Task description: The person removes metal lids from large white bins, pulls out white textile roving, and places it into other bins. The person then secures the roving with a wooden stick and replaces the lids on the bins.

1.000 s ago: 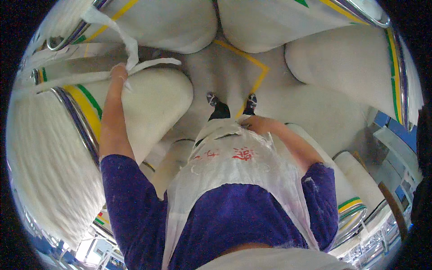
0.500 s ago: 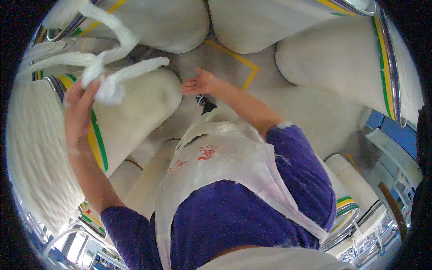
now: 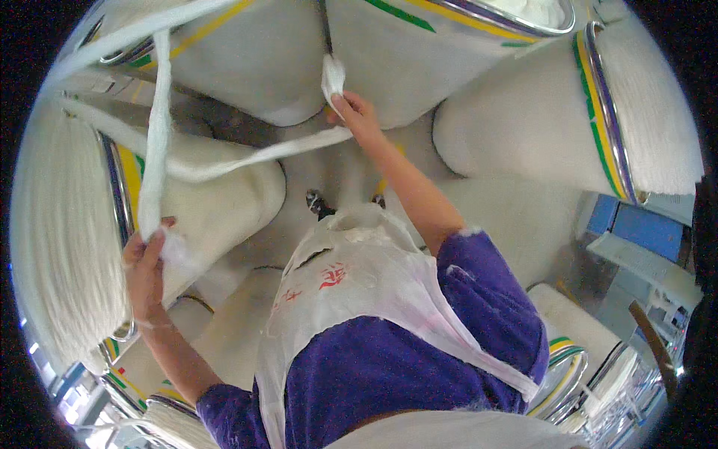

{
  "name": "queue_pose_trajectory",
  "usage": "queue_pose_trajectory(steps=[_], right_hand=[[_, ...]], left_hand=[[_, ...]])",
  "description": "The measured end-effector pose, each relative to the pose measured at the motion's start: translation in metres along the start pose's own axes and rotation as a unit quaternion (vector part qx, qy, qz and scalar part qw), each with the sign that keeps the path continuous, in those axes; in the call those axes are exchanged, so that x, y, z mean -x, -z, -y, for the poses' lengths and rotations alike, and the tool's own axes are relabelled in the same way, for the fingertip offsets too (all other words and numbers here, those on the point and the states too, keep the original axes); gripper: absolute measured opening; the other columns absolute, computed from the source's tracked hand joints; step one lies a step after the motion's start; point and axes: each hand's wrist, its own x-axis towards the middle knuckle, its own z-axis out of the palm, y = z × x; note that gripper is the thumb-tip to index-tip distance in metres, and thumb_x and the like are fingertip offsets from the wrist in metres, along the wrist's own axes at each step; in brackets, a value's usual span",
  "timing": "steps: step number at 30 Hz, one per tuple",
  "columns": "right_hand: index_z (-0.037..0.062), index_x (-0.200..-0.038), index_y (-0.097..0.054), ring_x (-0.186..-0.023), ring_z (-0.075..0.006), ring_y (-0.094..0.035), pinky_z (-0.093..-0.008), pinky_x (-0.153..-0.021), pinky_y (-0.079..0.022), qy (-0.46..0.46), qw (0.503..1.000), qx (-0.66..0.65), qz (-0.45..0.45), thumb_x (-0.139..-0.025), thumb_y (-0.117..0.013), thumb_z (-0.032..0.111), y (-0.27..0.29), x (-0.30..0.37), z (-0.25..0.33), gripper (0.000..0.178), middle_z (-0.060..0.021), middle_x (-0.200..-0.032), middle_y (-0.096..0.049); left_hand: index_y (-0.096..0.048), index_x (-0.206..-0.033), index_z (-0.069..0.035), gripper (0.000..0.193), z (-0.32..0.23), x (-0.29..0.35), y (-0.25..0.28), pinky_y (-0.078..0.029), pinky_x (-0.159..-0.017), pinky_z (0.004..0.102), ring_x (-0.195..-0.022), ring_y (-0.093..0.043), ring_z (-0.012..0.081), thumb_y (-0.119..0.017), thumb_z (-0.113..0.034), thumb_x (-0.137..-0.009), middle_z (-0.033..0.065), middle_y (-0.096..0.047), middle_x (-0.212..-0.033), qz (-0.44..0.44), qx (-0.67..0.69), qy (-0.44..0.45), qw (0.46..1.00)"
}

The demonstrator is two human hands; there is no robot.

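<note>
My left hand (image 3: pixel 146 262) is closed on the end of a white fibre sliver (image 3: pixel 158 135), which runs nearly straight up from it toward the far left. A loose wisp of fibre (image 3: pixel 176 251) sticks out beside the fingers. At the far middle, my right hand (image 3: pixel 357 116) pinches a second white sliver (image 3: pixel 265 153). That sliver sags in a curve to the left, and its short free end (image 3: pixel 332 73) pokes up past the fingertips. Next to my left hand stands a tall sliver can (image 3: pixel 217 198), its rim banded in yellow and green.
More tall off-white cans crowd round: a far left can (image 3: pixel 247 67), a far middle can (image 3: pixel 396 67) and a right can (image 3: pixel 516 112). Coiled sliver (image 3: pixel 67 239) heaps over the left can's rim. Blue and grey machinery (image 3: pixel 647 228) stands at the right. Yellow tape marks the floor.
My right hand, empty and open before, has moved farther away and now grips a sliver. My left hand has come nearer, and the bunched slivers have been drawn apart into two strands.
</note>
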Motion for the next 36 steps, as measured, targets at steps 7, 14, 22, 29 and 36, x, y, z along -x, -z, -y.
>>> queue_pose_trajectory(steps=[7,14,22,29,36], right_hand=[[0.0033,-0.096,-0.065,-0.076,-0.0094,-0.055,-0.025,-0.068,-0.043,0.257,0.949,0.15,0.107,-0.087,-0.062,0.028,-0.016,0.062,0.066,0.026,-0.0013,-0.083,-0.06],[0.0043,-0.094,-0.066,-0.067,-0.009,-0.055,-0.025,-0.061,-0.044,0.012,0.986,-0.108,0.129,-0.086,-0.064,0.023,-0.021,0.098,0.097,0.02,-0.0004,-0.08,-0.062],[0.0024,-0.094,-0.068,-0.07,-0.0086,-0.056,-0.0244,-0.062,-0.044,0.217,0.963,-0.068,0.142,-0.085,-0.065,0.021,-0.026,0.146,0.123,0.021,-0.0004,-0.081,-0.063],[-0.0026,-0.094,-0.068,-0.067,-0.0083,-0.054,-0.0231,-0.06,-0.043,0.074,0.982,-0.068,0.162,-0.084,-0.067,0.024,-0.042,0.136,0.119,0.028,-0.0016,-0.08,-0.063],[-0.0019,-0.087,-0.066,-0.065,-0.008,-0.053,-0.0258,-0.058,-0.043,0.252,0.966,0.053,0.027,-0.084,-0.065,0.021,-0.028,0.117,0.14,0.023,-0.0016,-0.074,-0.062]], left_hand=[[-0.055,-0.108,0.001,0.027,0.035,-0.036,-0.113,-0.046,-0.089,0.0417,-0.1,-0.06,0.028,-0.052,-0.019,-0.091,0.0187,-0.062,-0.104,0.193,0.518,0.004,0.833],[-0.04,-0.129,-0.008,0.052,-0.008,-0.026,-0.184,-0.046,-0.093,0.0427,-0.108,-0.056,0.0312,-0.056,0.006,-0.082,0.0179,-0.055,-0.116,0.18,0.542,-0.138,0.81],[-0.024,-0.135,-0.016,0.078,-0.041,-0.008,-0.195,-0.048,-0.093,0.0401,-0.11,-0.055,0.0308,-0.056,0.017,-0.073,0.0184,-0.051,-0.123,0.101,0.417,-0.23,0.874],[-0.015,-0.139,-0.014,0.085,-0.061,-0.008,-0.201,-0.047,-0.095,0.0412,-0.117,-0.05,0.0307,-0.052,0.021,-0.07,0.015,-0.044,-0.132,0.156,0.389,-0.288,0.861],[-0.016,-0.14,-0.013,0.092,-0.076,-0.006,-0.183,-0.042,-0.099,0.0425,-0.125,-0.041,0.0289,-0.053,0.019,-0.063,0.0112,-0.046,-0.128,0.185,0.284,-0.25,0.907]])
